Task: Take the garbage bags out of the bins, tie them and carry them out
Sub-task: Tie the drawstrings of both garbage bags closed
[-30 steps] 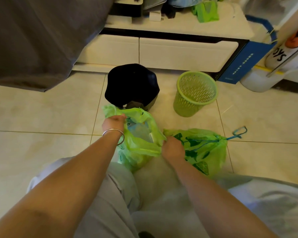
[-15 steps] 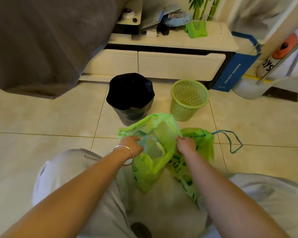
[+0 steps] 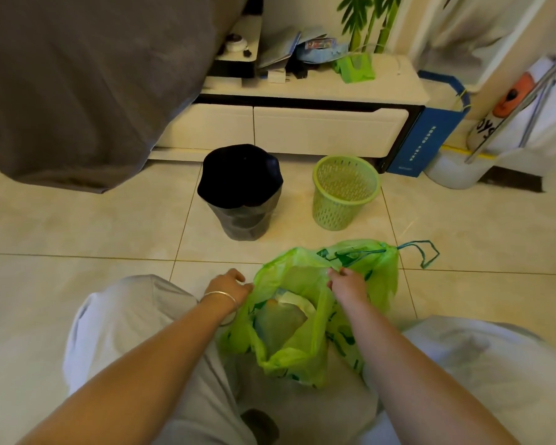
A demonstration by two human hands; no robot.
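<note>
Open green bag (image 3: 289, 345) now nearer, between the knees, mouth spread wider than half a second ago. Left hand (image 3: 228, 285) pinching left rim, right hand (image 3: 347, 284) pinching far rim, both closed on plastic. Second green bag (image 3: 377, 268), drawstring (image 3: 426, 252) cinched, just behind. Black-lined bin (image 3: 241, 191) and green basket (image 3: 345, 191) farther back on tile.

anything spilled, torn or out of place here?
No spill or tear shows. The open green bag is held by its rim by the left hand and right hand. A second green bag lies behind, its drawstring trailing on the floor. The green basket stands empty.
</note>
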